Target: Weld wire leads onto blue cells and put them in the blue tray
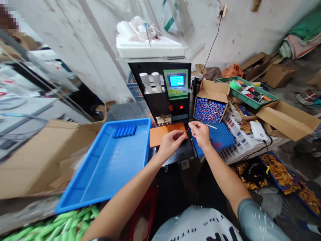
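Observation:
My left hand (pixel 171 143) is over the right part of an orange board (pixel 157 135), its thumb and fingers pinched around something small that I cannot make out. A thin red wire (pixel 188 129) runs from those fingertips up toward my right hand (pixel 200 132). That right hand is closed in a pinch on the wire's end, above the edge of a blue pad (pixel 222 134). Just behind both hands stands a black spot welder (pixel 160 107) with a lit display (pixel 177 80); its electrodes (pixel 164 118) point over the board.
On the left lies a blue tray (pixel 107 174) with several blue battery cells (pixel 124 131). A cardboard box of cells (pixel 210 108) stands right of the welder. Further right are a green tool tray (pixel 250 97) and a white power bank-like device (pixel 258 130).

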Action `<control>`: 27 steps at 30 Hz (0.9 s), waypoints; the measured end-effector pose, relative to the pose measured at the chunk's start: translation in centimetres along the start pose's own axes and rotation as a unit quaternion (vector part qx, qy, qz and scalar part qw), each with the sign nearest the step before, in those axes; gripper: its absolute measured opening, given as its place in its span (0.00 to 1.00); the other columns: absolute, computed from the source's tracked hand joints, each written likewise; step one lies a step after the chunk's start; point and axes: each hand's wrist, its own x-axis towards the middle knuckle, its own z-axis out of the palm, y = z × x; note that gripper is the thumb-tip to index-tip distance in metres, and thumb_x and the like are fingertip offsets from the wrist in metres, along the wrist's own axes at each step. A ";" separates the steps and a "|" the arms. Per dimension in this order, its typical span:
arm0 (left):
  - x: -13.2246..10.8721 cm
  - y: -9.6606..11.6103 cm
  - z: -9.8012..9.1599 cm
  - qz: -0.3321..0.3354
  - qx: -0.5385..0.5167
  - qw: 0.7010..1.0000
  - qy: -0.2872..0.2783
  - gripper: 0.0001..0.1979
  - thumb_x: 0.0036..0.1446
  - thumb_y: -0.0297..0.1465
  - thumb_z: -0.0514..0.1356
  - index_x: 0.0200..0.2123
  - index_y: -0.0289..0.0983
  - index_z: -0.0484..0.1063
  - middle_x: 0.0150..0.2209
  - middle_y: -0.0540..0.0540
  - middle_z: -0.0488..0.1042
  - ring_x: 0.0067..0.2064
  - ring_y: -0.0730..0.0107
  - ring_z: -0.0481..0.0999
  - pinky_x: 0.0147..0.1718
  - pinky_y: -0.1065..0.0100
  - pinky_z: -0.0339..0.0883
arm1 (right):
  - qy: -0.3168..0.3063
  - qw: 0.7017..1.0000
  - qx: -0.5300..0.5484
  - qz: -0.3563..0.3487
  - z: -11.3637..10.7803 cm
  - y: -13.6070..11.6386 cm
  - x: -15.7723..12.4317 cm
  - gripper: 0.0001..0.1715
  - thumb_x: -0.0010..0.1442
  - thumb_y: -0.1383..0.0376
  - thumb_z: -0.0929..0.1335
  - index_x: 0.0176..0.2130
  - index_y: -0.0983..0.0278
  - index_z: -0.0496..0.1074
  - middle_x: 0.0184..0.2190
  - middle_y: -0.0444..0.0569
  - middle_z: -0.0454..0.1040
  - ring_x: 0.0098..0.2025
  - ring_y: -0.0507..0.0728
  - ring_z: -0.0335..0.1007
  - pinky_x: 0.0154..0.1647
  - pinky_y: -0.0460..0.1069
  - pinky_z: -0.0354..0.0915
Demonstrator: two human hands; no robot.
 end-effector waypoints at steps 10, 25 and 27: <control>-2.0 -0.2 -2.5 -0.068 -0.117 0.991 0.000 0.25 0.57 0.51 0.67 0.39 0.33 0.77 0.35 0.39 0.77 0.32 0.59 0.75 0.30 0.66 0.68 | -0.082 0.996 0.035 0.034 3.3 1.0 -1.6 0.41 0.48 0.41 0.70 0.44 0.74 0.67 0.29 0.46 0.66 0.24 0.41 0.54 0.22 0.38 0.52; -2.7 -3.4 -10.4 -0.101 0.036 0.993 -0.049 0.17 0.62 0.44 0.61 0.37 0.34 0.75 0.33 0.42 0.76 0.34 0.56 0.77 0.34 0.64 0.70 | -0.110 0.989 -0.097 0.010 4.1 4.3 -1.1 0.38 0.48 0.41 0.69 0.36 0.76 0.70 0.30 0.51 0.69 0.28 0.44 0.60 0.31 0.39 0.57; -1.4 -4.9 -14.2 -0.111 0.191 0.975 -0.004 0.10 0.63 0.35 0.59 0.34 0.35 0.75 0.32 0.43 0.76 0.34 0.56 0.77 0.34 0.64 0.69 | -0.057 0.993 -0.105 -0.018 3.6 5.1 -0.2 0.38 0.48 0.41 0.69 0.36 0.76 0.71 0.32 0.52 0.70 0.31 0.45 0.63 0.34 0.40 0.60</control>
